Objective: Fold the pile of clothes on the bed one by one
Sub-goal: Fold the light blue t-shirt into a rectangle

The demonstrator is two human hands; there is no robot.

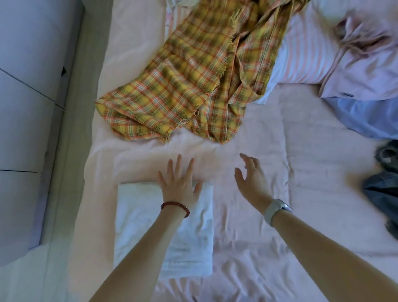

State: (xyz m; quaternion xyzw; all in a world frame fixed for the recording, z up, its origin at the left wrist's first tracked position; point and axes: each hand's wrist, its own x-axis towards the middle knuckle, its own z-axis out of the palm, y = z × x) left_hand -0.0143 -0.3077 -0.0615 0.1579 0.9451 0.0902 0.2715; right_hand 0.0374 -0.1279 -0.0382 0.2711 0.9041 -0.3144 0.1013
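A folded white cloth (137, 219) lies flat on the pink bed sheet (269, 140) at the lower left. My left hand (179, 183), fingers spread and straight, is over the cloth's far edge. My right hand (252, 176) hovers to its right above the bare sheet, fingers straight and holding nothing. Beyond both hands, a yellow plaid cloth (193, 86) sprawls unfolded across the bed. A pale lilac shirt (364, 71) and a light blue garment (370, 118) lie crumpled at the right. Dark denim (385, 189) sits at the right edge.
A striped pink and white pillow (305, 58) lies under the shirt at the upper right. The bed's left edge meets a pale wall or cabinet front (28, 107). More crumpled fabric (183, 2) shows at the top edge.
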